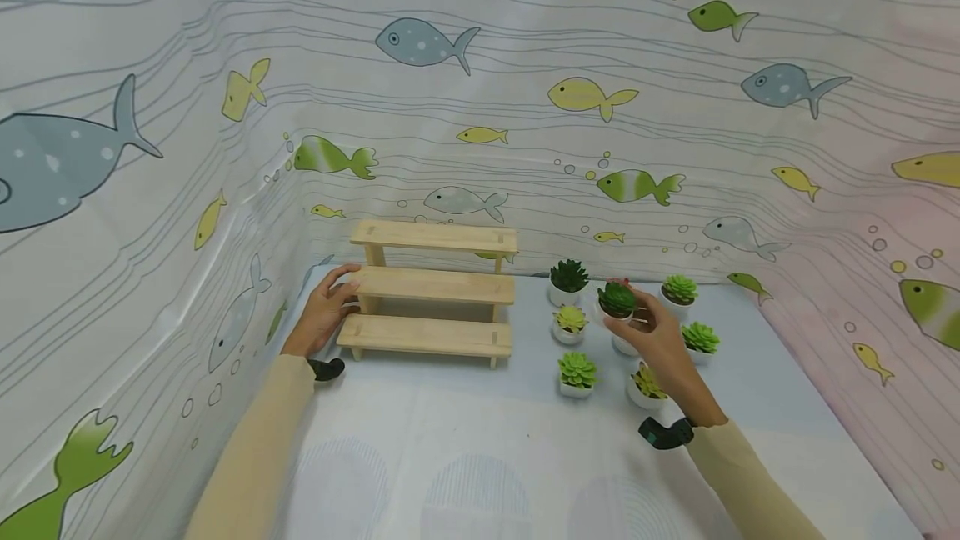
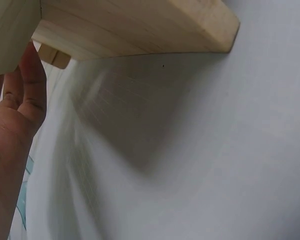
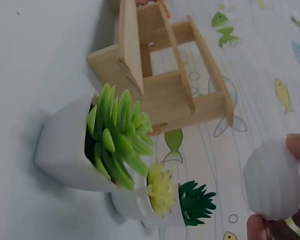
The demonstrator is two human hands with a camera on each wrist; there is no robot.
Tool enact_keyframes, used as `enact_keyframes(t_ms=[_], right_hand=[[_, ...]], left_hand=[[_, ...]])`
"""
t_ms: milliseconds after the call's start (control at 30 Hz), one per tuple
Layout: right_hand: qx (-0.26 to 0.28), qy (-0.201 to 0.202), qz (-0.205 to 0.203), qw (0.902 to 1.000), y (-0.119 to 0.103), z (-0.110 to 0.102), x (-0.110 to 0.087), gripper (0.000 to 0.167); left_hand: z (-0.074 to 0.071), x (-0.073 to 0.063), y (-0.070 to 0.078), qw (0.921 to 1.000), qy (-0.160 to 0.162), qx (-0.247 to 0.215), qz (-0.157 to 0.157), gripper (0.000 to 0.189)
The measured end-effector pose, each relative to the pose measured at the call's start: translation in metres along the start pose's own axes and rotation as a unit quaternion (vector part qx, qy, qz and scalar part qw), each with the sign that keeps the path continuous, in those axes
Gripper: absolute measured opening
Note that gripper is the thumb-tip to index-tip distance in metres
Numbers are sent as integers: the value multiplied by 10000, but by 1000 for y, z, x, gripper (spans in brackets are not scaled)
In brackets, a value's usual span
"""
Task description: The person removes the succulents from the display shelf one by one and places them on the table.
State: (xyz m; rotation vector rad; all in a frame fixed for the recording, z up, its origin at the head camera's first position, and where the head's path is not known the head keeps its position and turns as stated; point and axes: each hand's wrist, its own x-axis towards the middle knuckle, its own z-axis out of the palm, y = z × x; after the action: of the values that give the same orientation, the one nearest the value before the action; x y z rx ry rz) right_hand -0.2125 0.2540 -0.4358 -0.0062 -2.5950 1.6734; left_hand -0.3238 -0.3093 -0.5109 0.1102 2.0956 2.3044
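A three-step wooden shelf [image 1: 435, 283] stands toward the back of the table. At its left end my left hand [image 1: 318, 319] grips the middle step; in the left wrist view the fingers [image 2: 32, 82] bend against the wood, and the thumb is hidden. My right hand [image 1: 660, 344] holds a dark green potted succulent [image 1: 617, 300] above the other plants. In the right wrist view its ribbed white pot [image 3: 272, 180] is pinched between thumb and fingers, off the table. Beneath and behind this hand, other pots are partly hidden.
Left of the right hand stand a spiky dark green plant [image 1: 568, 277], a yellow-green one [image 1: 570, 322] and a bright green one [image 1: 577, 371]. Another yellowish plant [image 1: 647, 386] sits below the wrist, with two green ones [image 1: 679, 290] to the right. Fish-printed sheeting [image 1: 540, 165] surrounds the table.
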Motion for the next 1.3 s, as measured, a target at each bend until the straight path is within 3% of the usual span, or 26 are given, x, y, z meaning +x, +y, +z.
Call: enact_keyframes(t_ms=[333, 900, 1133, 1300], right_hand=[[-10, 222, 588, 9980, 25, -23, -14, 98], [-375, 774, 939, 9919, 56, -48, -33, 101], [-412, 1028, 917, 9896, 68, -56, -43, 94], [-519, 1144, 1056, 9864, 76, -60, -50, 97]], left_hand=[[4, -10, 15, 9998, -159, -135, 25, 55], [4, -9, 15, 9998, -60, -209, 25, 55], [5, -10, 16, 9997, -108, -212, 35, 61], [4, -8, 14, 9997, -113, -193, 50, 55]])
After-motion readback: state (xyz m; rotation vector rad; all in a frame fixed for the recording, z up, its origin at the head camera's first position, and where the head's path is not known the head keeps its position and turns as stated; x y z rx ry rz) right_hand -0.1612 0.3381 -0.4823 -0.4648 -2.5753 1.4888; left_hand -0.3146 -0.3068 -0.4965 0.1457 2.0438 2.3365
